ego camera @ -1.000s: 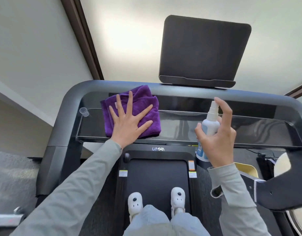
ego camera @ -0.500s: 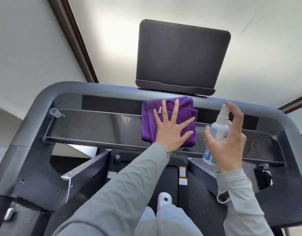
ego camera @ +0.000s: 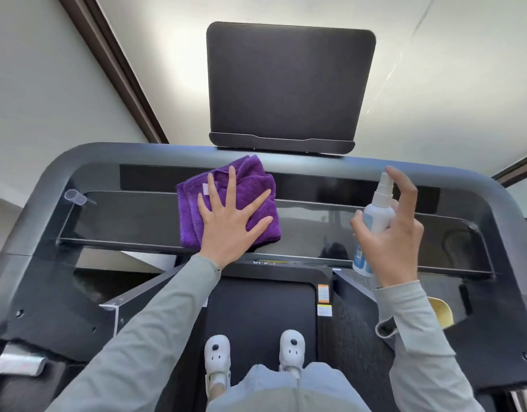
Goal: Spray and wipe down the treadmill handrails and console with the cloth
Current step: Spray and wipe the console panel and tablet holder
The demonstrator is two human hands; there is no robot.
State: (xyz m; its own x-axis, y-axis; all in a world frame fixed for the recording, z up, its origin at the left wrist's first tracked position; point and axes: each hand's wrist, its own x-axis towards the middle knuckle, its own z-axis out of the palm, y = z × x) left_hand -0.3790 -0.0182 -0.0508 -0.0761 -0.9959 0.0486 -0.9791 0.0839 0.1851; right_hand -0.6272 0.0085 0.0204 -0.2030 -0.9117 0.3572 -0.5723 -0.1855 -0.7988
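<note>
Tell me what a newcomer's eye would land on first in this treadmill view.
First, the folded purple microfibre cloth, pressed flat by the left hand with fingers spread, on the glossy black console panel, left of centre. Next, the white and blue plastic spray bottle, gripped upright in the right hand to the right, forefinger raised above its nozzle. Above both stands the dark rectangular tablet holder.

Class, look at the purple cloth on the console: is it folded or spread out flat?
Folded. The cloth shows stacked layered edges along its left side, and the left hand presses flat on it with straight fingers.
</note>
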